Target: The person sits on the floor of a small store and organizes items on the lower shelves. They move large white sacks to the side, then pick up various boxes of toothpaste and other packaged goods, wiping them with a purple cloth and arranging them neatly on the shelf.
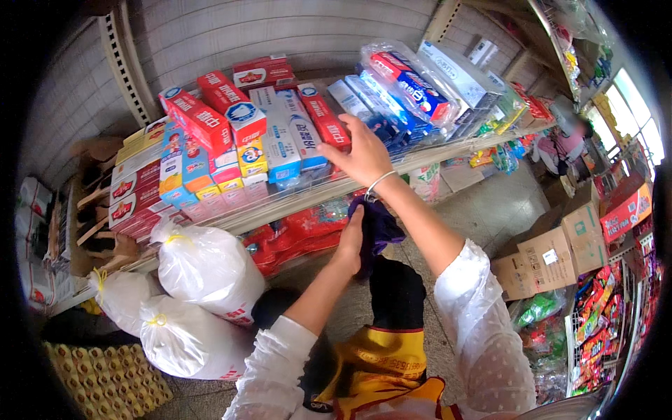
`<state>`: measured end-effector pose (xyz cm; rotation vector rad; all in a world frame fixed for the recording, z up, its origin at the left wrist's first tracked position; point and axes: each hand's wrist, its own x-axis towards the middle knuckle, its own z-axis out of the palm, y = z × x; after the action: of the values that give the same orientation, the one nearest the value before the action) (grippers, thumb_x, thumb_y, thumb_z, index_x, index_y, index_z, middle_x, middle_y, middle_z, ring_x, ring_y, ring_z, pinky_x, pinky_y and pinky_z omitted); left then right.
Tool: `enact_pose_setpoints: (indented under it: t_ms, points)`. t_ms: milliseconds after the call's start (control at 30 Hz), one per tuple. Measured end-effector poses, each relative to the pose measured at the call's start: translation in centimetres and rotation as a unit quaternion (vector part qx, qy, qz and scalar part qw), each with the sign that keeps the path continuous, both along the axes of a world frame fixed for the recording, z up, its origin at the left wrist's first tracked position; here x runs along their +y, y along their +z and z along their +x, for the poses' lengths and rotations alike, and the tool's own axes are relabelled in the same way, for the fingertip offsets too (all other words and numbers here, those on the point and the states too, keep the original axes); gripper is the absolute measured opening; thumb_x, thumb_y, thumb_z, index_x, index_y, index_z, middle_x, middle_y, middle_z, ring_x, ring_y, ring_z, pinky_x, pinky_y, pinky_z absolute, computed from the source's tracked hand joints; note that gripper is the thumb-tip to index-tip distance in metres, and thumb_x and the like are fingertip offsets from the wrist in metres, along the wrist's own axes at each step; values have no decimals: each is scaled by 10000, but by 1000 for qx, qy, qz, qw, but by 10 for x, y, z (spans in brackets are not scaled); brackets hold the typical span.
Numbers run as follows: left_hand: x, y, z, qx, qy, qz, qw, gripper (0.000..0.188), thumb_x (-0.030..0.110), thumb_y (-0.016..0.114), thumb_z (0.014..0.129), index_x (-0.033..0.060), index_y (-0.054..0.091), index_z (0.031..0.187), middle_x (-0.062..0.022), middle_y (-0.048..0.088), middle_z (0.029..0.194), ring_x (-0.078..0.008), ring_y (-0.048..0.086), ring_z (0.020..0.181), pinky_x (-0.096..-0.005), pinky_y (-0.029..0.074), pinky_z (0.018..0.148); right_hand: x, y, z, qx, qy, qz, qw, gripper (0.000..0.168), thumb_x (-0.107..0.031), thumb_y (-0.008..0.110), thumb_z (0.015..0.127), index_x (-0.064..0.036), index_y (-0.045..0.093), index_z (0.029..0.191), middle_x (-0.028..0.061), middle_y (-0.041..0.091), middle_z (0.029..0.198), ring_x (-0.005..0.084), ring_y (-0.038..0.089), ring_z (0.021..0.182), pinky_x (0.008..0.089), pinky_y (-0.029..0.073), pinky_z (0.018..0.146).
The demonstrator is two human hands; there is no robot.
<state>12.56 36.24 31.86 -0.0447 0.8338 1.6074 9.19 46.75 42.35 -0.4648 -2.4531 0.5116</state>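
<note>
My left hand (350, 237) holds a dark purple cloth (377, 231) below the shelf's front edge. Above it, my right hand (363, 152), with a bracelet at the wrist, reaches over the shelf with thumb and fingers spread. Its fingertips are at the near end of a red toothpaste box (321, 113); whether they touch it is unclear. Left of that box lie blue-and-white toothpaste boxes (295, 131). Two more red toothpaste boxes, one upper left (194, 118) and one beside it (231, 102), rest on top of smaller cartons. Blue boxes (378, 97) stand to the right.
The metal shelf edge (252, 207) runs across in front of me. Tied white plastic bags (210, 273) stand at lower left, by egg trays (105, 373). Cardboard boxes (546, 257) and a rack of packaged snacks (596, 325) line the right side. A person (562, 147) is farther back.
</note>
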Motion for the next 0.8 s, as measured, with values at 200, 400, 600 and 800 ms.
enact_pose_setpoints:
  t_ms: [200, 400, 600, 800]
  points:
    - [-4, 7, 4, -10, -19, -17, 1000, 565, 487, 406, 950, 48, 510, 1289, -87, 567, 1260, -216, 556, 1106, -350, 398, 982, 27, 15, -5, 143, -41, -367, 918, 337, -228, 586, 865, 21, 616, 1090, 142, 670, 931, 178, 644, 778, 298, 506, 698]
    - [0, 0, 3, -17, -13, 27, 999, 566, 478, 398, 956, 48, 485, 1314, -86, 539, 1301, -219, 533, 1141, -347, 377, 1003, 24, 36, -52, 274, 21, -233, 933, 381, -244, 631, 868, 31, 573, 1125, 145, 661, 976, 188, 632, 842, 307, 497, 764]
    - [-13, 33, 2, 22, 10, -7, 1000, 639, 520, 404, 942, 14, 454, 1329, -117, 506, 1328, -221, 500, 1179, -337, 349, 1023, -30, 64, -94, 35, 70, -140, 987, 492, -399, 591, 868, -89, 535, 1246, 180, 625, 1118, 273, 610, 1024, 331, 460, 883]
    - [-12, 32, 0, 34, 12, -48, 998, 707, 547, 419, 926, -2, 391, 1371, -126, 466, 1362, -215, 462, 1224, -331, 319, 1046, 5, 30, -82, 36, 89, -199, 975, 606, -516, 459, 895, -51, 491, 1282, 211, 613, 1145, 335, 579, 1089, 371, 437, 923]
